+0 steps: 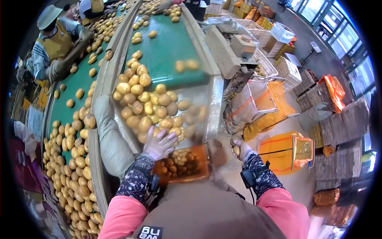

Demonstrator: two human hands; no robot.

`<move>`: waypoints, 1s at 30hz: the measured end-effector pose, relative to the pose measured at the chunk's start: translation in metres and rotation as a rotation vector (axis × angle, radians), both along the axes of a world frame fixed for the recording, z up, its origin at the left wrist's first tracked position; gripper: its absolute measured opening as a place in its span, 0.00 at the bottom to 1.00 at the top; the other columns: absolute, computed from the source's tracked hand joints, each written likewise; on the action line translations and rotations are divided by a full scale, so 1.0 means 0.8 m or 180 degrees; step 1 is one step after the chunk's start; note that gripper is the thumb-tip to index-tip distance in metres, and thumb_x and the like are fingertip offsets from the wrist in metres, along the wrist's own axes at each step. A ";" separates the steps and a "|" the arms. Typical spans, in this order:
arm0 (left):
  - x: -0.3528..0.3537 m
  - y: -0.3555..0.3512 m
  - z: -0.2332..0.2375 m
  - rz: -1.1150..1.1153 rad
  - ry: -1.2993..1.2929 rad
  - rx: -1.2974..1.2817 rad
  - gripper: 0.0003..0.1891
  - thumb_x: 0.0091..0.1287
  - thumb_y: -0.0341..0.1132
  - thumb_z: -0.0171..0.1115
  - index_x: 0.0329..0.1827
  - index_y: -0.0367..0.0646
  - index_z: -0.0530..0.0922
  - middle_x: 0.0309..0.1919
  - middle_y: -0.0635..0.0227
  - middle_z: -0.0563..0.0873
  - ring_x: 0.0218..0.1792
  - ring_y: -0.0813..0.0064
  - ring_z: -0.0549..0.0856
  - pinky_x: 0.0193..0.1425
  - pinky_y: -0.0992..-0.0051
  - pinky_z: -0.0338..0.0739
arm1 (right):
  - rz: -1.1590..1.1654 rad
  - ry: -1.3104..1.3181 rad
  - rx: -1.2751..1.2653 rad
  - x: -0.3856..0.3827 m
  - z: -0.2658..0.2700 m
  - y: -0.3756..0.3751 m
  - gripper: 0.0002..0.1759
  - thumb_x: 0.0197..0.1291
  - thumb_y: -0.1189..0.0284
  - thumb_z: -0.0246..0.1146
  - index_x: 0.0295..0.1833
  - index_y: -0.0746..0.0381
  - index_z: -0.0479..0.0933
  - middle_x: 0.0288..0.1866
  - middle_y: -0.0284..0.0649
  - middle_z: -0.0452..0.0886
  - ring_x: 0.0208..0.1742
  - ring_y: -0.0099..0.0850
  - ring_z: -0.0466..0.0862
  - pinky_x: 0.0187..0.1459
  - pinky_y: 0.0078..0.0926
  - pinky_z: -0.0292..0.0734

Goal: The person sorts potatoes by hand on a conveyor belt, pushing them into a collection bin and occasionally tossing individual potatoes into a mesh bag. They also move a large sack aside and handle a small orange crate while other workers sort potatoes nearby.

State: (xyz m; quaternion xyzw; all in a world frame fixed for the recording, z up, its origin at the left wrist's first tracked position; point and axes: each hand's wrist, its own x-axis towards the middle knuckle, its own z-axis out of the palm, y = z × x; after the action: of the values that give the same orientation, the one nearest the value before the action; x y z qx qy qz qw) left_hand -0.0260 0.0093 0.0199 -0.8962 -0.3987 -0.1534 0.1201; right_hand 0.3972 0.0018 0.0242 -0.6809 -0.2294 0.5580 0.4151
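My left hand (160, 144), in a thin pale glove, rests with spread fingers at the lower edge of a pile of potatoes (153, 104) on the metal chute (217, 99). Below it, an orange crate (203, 163) holds many smaller potatoes. Off to the right of the chute, my right hand (240, 147), also gloved, has its fingers curled round a potato (236, 150). Two blurred potatoes (187, 65) lie on the green belt (167, 47) above the chute.
A second belt (81, 85) full of potatoes runs along the left, where a person (55, 44) in a hat stands. On the right are an orange mesh bag (276, 149) on a frame, white crates (287, 73) and stacked flattened sacks (346, 123).
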 end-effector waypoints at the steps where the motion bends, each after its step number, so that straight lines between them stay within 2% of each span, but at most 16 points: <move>1: 0.002 0.000 0.001 -0.0005 -0.0008 0.0007 0.26 0.61 0.56 0.65 0.64 0.66 0.79 0.69 0.86 0.72 0.67 0.68 0.67 0.73 0.33 0.52 | -0.0073 0.0077 0.0178 0.009 0.009 0.011 0.13 0.67 0.61 0.63 0.51 0.56 0.78 0.32 0.33 0.81 0.22 0.28 0.78 0.20 0.28 0.73; 2: 0.004 0.002 0.001 -0.0011 -0.0017 0.0015 0.27 0.60 0.57 0.66 0.64 0.67 0.79 0.69 0.87 0.72 0.67 0.68 0.66 0.73 0.33 0.54 | -0.0140 0.0158 0.0356 0.018 0.019 0.022 0.13 0.68 0.61 0.61 0.51 0.55 0.78 0.32 0.32 0.81 0.22 0.28 0.78 0.20 0.28 0.74; 4: 0.011 0.002 0.011 -0.0012 0.0037 -0.0082 0.26 0.61 0.56 0.65 0.63 0.66 0.79 0.69 0.86 0.72 0.67 0.68 0.66 0.73 0.33 0.53 | -0.0762 0.0796 0.0841 0.104 0.034 0.098 0.13 0.73 0.60 0.55 0.52 0.56 0.76 0.34 0.32 0.82 0.24 0.26 0.78 0.23 0.27 0.75; 6: 0.018 0.002 0.014 0.0016 0.0105 -0.0078 0.25 0.62 0.55 0.65 0.63 0.66 0.80 0.69 0.86 0.73 0.67 0.69 0.66 0.73 0.34 0.53 | -0.0582 0.0917 0.1832 0.181 0.086 0.184 0.16 0.75 0.57 0.54 0.54 0.56 0.76 0.36 0.34 0.83 0.31 0.26 0.82 0.30 0.22 0.80; 7: 0.021 0.003 0.015 0.0019 0.0120 -0.0119 0.25 0.63 0.54 0.64 0.63 0.66 0.80 0.68 0.85 0.73 0.67 0.69 0.66 0.74 0.34 0.52 | -0.1197 0.1220 0.1723 0.158 0.164 0.195 0.17 0.75 0.57 0.54 0.56 0.58 0.75 0.44 0.41 0.85 0.35 0.29 0.83 0.36 0.23 0.83; 9: 0.024 0.002 0.017 0.0016 0.0191 -0.0018 0.25 0.63 0.56 0.63 0.63 0.66 0.80 0.69 0.83 0.73 0.69 0.67 0.65 0.75 0.34 0.49 | -0.0287 0.1871 0.2150 0.202 0.194 0.230 0.19 0.73 0.60 0.56 0.60 0.62 0.73 0.55 0.50 0.82 0.45 0.38 0.85 0.46 0.31 0.86; 12: 0.027 0.004 0.018 -0.0002 0.0183 0.0009 0.25 0.63 0.57 0.63 0.62 0.66 0.81 0.68 0.83 0.74 0.68 0.67 0.66 0.75 0.34 0.50 | 0.0144 0.2417 0.2512 0.151 0.235 0.201 0.23 0.71 0.65 0.56 0.66 0.65 0.70 0.65 0.54 0.76 0.60 0.49 0.81 0.59 0.44 0.82; 15: 0.027 0.002 0.017 0.0002 0.0107 -0.0014 0.25 0.62 0.56 0.64 0.62 0.65 0.81 0.66 0.85 0.75 0.66 0.69 0.68 0.74 0.34 0.52 | 0.0500 0.3121 0.2537 0.098 0.241 0.165 0.27 0.67 0.71 0.57 0.70 0.66 0.66 0.67 0.56 0.74 0.70 0.55 0.73 0.69 0.52 0.74; 19: 0.035 0.012 0.020 -0.0022 0.0063 0.0087 0.24 0.61 0.55 0.65 0.61 0.64 0.81 0.65 0.84 0.76 0.63 0.68 0.71 0.74 0.35 0.53 | 0.0758 0.2307 0.3076 0.069 0.220 0.148 0.30 0.62 0.78 0.60 0.71 0.66 0.65 0.71 0.52 0.71 0.71 0.52 0.73 0.72 0.52 0.71; 22: 0.043 0.013 0.021 -0.0006 0.0127 0.0067 0.24 0.62 0.55 0.65 0.61 0.64 0.81 0.66 0.83 0.75 0.64 0.67 0.71 0.74 0.35 0.52 | 0.0582 0.1872 0.2747 0.053 0.227 0.121 0.30 0.65 0.75 0.61 0.72 0.65 0.64 0.71 0.50 0.70 0.71 0.47 0.74 0.69 0.46 0.76; 23: 0.043 0.014 0.020 -0.0012 0.0179 0.0083 0.24 0.62 0.56 0.64 0.61 0.64 0.82 0.66 0.82 0.75 0.66 0.67 0.69 0.75 0.34 0.50 | 0.0387 0.2034 0.2513 0.052 0.227 0.116 0.24 0.69 0.67 0.63 0.67 0.64 0.70 0.65 0.50 0.77 0.62 0.42 0.83 0.55 0.34 0.87; 26: 0.045 0.017 0.012 -0.0007 0.0207 0.0111 0.24 0.62 0.57 0.64 0.61 0.65 0.81 0.68 0.81 0.74 0.69 0.66 0.67 0.76 0.34 0.48 | 0.0374 0.3062 0.1870 0.083 0.174 0.128 0.20 0.70 0.58 0.64 0.57 0.62 0.77 0.52 0.49 0.85 0.45 0.39 0.90 0.38 0.28 0.91; 27: 0.047 0.018 0.010 -0.0009 0.0188 0.0143 0.24 0.62 0.57 0.64 0.61 0.65 0.81 0.68 0.81 0.73 0.69 0.66 0.67 0.76 0.34 0.48 | -0.0136 0.3126 0.1336 0.069 0.193 0.124 0.23 0.69 0.49 0.62 0.50 0.59 0.80 0.37 0.46 0.87 0.29 0.36 0.88 0.25 0.28 0.86; 30: 0.050 0.020 0.007 -0.0021 0.0202 0.0183 0.25 0.62 0.57 0.65 0.62 0.65 0.81 0.69 0.81 0.72 0.71 0.66 0.65 0.76 0.34 0.47 | -0.0240 0.2198 0.1203 0.073 0.181 0.123 0.28 0.68 0.42 0.58 0.49 0.58 0.80 0.32 0.45 0.85 0.24 0.33 0.85 0.20 0.24 0.79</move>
State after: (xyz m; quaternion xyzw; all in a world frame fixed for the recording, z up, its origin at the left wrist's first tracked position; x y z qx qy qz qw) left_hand 0.0142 0.0251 0.0254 -0.8980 -0.3872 -0.1367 0.1578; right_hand 0.4556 0.1001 0.1689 -0.3728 -0.1498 0.6865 0.6061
